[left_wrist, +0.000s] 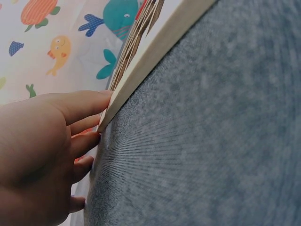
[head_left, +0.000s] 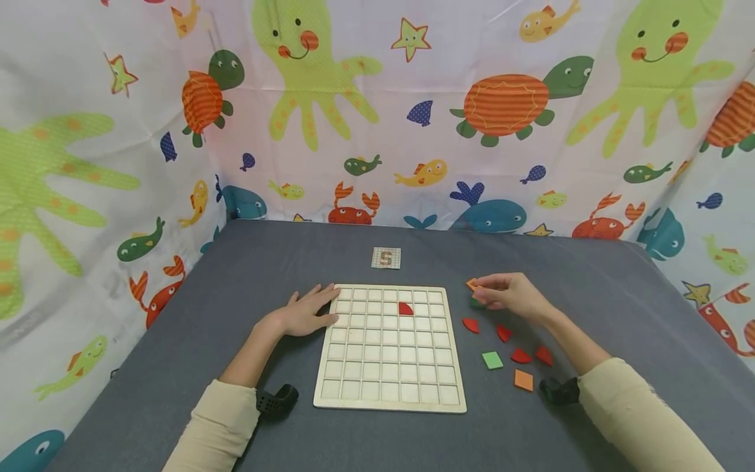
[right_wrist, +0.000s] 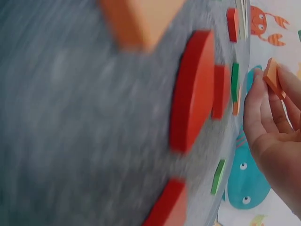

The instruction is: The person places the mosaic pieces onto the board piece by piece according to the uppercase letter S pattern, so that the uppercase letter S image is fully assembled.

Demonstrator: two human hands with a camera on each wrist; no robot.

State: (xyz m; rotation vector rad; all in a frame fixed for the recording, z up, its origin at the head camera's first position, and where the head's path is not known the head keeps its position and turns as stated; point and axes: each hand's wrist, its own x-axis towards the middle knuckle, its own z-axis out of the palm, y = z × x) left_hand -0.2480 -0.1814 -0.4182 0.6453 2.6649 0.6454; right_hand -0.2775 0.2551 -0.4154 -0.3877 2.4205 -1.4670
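A pale wooden grid board (head_left: 389,398) lies flat, with one red quarter-circle piece (head_left: 405,309) in a cell of an upper row. My left hand (head_left: 303,315) rests at the board's upper left edge, fingers extended; in the left wrist view the fingertips touch the side of the board (left_wrist: 136,77). To the right of the board, my right hand (head_left: 513,295) pinches a small orange tile (right_wrist: 273,77) between thumb and fingers, held above the table. Just under that hand is a dark green piece (head_left: 477,303), partly covered by the fingers.
Several red pieces (head_left: 521,356), a light green square (head_left: 492,360) and an orange square (head_left: 523,380) lie right of the board. A small patterned card (head_left: 386,257) sits beyond its far edge. A printed curtain (head_left: 377,98) surrounds the grey table (head_left: 283,255).
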